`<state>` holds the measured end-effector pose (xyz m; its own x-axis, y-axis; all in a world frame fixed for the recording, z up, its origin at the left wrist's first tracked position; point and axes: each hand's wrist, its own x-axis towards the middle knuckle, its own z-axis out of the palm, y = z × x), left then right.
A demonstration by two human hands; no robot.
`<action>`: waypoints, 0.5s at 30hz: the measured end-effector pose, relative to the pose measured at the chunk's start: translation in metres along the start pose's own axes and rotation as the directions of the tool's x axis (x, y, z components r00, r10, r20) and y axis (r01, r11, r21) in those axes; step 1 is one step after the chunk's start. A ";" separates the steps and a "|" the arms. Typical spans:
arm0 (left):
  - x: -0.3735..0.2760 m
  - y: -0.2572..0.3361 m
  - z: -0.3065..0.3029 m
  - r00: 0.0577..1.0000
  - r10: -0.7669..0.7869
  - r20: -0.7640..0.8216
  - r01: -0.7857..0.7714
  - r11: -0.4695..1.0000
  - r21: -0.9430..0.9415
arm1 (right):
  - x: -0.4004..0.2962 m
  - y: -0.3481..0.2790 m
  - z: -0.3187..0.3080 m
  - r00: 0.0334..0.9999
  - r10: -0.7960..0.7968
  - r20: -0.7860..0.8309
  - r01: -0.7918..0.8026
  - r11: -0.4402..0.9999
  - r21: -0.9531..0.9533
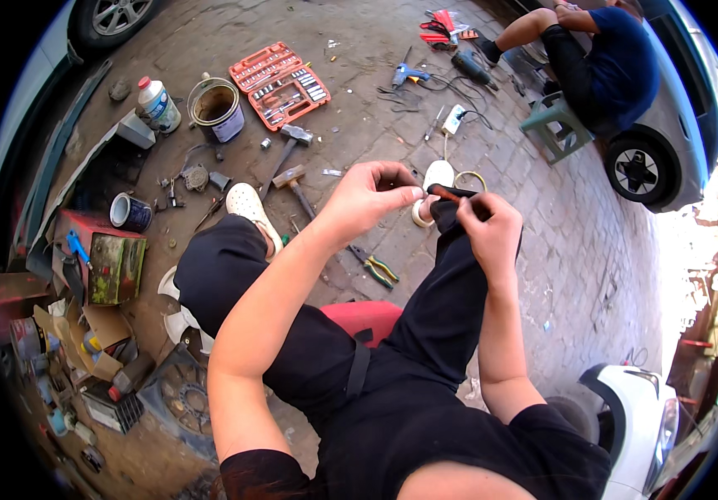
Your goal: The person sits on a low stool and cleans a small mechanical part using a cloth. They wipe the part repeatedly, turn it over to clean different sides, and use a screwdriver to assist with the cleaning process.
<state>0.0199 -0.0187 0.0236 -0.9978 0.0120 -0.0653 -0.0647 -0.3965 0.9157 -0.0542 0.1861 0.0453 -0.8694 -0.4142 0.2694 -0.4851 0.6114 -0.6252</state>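
Above my knees my right hand point(492, 226) pinches a small, slender orange-red and dark object point(445, 193); its exact kind cannot be told. My left hand point(379, 192) is at the other end of it, thumb and fingers curled together near its tip; whether they grip anything is too small to tell. On the paving between my feet lie combination pliers point(376, 267) with green and yellow handles. Two hammers lie by my left shoe, one with a wooden head end point(290, 177) and one with a steel head point(297, 134).
An orange socket set case point(299, 111) lies unfolded ahead, beside an uncovered paint can point(216, 115). A blue glue gun point(404, 74), a heat gun point(472, 67) and a power strip point(454, 119) with cables lie further right. A person point(621, 62) sits on a green stool point(557, 128) near a car.
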 end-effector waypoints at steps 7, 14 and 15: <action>0.000 -0.003 -0.004 0.982 -0.163 0.101 0.149 0.980 0.133 | 0.005 0.018 -0.008 0.815 -0.234 0.530 -0.519 0.112 0.848; 0.005 -0.017 -0.004 0.986 -0.117 0.119 0.110 0.992 0.067 | 0.002 0.004 0.021 0.974 0.211 0.083 -0.227 0.918 0.326; 0.005 -0.019 -0.005 0.986 -0.129 0.108 0.121 0.989 0.082 | 0.005 0.005 0.018 0.911 0.336 0.238 -0.408 0.666 0.624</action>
<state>0.0167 -0.0163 0.0039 -0.9768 0.1624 -0.1397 -0.1855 -0.3152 0.9307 -0.0596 0.1749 0.0298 -0.9330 -0.3323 -0.1385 0.0905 0.1557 -0.9836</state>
